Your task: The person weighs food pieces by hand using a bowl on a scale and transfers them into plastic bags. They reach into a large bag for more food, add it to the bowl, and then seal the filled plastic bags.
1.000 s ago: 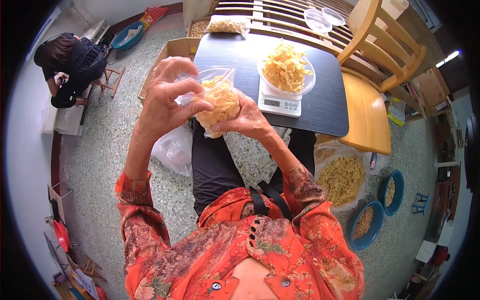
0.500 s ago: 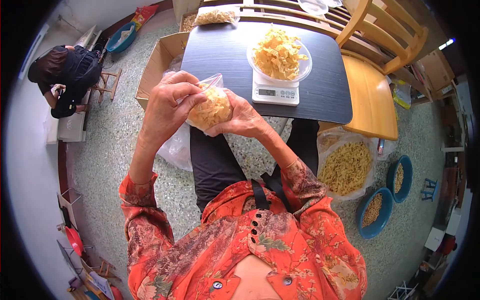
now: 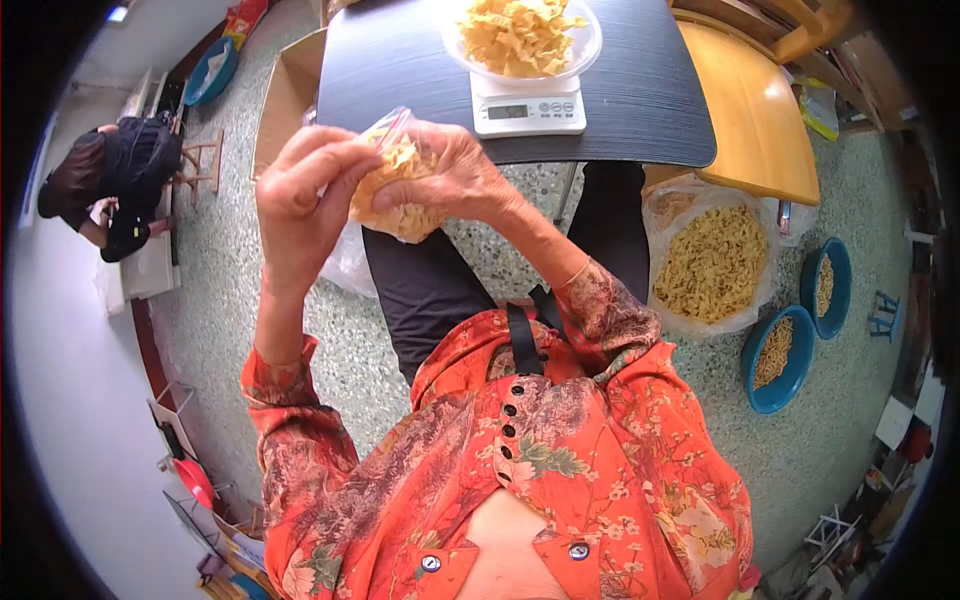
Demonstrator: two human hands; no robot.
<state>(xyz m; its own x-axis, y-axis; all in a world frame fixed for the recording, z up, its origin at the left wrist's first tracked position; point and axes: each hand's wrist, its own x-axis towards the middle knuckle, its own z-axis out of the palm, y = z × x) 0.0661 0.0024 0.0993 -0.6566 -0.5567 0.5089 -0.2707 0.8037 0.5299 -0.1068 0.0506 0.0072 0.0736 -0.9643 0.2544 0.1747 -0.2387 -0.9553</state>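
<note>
A clear plastic bag [image 3: 405, 210] filled with pale yellow, flake-like pieces is held up just off the table's near left edge. My left hand [image 3: 310, 190] pinches the bag's upper edge between thumb and fingers. Around the bag's other side wraps my right hand [image 3: 455, 172], thumb across its front. On the dark table [image 3: 640, 95] a white digital scale [image 3: 528, 112] carries a clear round bowl [image 3: 588, 55] heaped with similar yellow pieces [image 3: 515, 35]. The scale's digits are too small to read surely.
Right of the table stands a wooden chair [image 3: 745, 120]. Below it are a large open bag of yellow pieces [image 3: 712, 265] and two blue basins [image 3: 772, 388] on the floor. A cardboard box [image 3: 285, 105] stands left of the table. Far left, a person in dark clothes [image 3: 125, 180] bends forward.
The view has tilted, so the table and scale sit higher in the picture. My right hand has shifted up the bag, its thumb now across the front; my left hand still pinches the edge.
</note>
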